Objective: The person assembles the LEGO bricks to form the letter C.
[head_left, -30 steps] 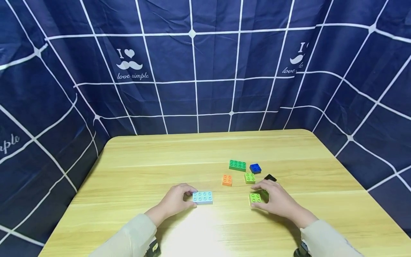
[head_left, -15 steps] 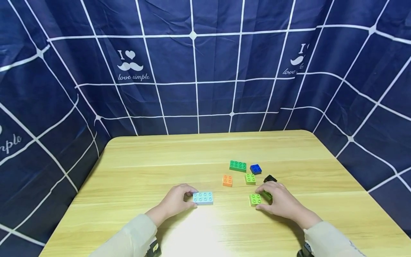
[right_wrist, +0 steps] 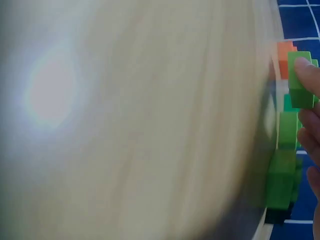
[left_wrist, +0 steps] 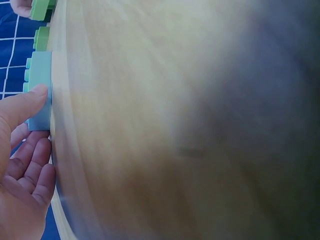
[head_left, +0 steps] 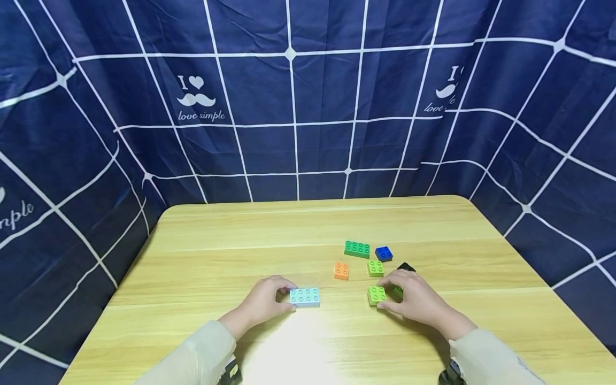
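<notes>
Left hand (head_left: 262, 299) on light blue brick (head_left: 305, 297), right hand (head_left: 417, 300) on lime brick (head_left: 376, 295)

Head view: the hands are apart, each pinching its brick between thumb and fingers. An orange brick (head_left: 341, 271) lies between them, farther out; beyond the right fingertips are a second lime brick (head_left: 375, 268), a dark green brick (head_left: 357, 249) and a blue brick (head_left: 384, 253), with a black piece (head_left: 406, 266) past the knuckles.

Left wrist view: the thumb lies against the light blue brick's side.

Right wrist view: the thumb is on the lime brick, a mid-green brick (right_wrist: 280, 185) nearer the palm.
</notes>
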Tool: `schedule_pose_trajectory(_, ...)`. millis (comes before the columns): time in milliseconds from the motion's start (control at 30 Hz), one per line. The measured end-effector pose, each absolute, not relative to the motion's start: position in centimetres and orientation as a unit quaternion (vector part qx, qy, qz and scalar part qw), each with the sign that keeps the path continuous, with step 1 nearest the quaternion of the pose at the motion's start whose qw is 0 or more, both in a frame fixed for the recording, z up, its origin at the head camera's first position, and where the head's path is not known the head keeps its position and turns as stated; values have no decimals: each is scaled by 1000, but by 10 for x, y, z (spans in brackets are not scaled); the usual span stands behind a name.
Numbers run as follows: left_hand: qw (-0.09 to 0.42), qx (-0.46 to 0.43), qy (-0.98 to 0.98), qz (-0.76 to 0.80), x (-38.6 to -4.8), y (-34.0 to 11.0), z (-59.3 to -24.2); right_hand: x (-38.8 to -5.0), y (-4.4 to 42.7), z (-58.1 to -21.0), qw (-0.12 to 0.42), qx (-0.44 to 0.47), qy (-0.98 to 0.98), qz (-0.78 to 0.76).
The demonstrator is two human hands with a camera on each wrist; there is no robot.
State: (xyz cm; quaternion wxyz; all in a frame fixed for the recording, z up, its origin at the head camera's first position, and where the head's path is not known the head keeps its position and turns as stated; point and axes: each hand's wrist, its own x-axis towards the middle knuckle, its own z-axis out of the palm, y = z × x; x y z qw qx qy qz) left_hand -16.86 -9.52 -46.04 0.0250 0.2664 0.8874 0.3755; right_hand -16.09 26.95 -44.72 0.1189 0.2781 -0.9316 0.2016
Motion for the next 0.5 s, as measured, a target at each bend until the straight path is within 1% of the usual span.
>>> schedule_pose_trajectory(233,35,268,885,378,-168,-96,-456,-162,247,-435,83,269,-933,225)
schedule_pose_trajectory(500,35,262,887,379,-168,-96,-455,-169,219,-433,77,285,-922,249)
